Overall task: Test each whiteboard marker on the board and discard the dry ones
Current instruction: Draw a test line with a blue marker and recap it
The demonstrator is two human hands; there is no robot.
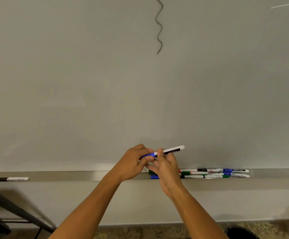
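Far left of the grip, a lone black marker (13,178) lies on the tray (71,175). The left hand (133,163) pinches the blue cap (148,155); the right hand (167,167) clasps the blue marker (172,150) mid-barrel (light, stiff, slick plastic). Right, the other markers (214,173) wait.

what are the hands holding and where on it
A white-barrelled blue-capped whiteboard marker: left hand grips the blue cap end, right hand pinches the barrel.
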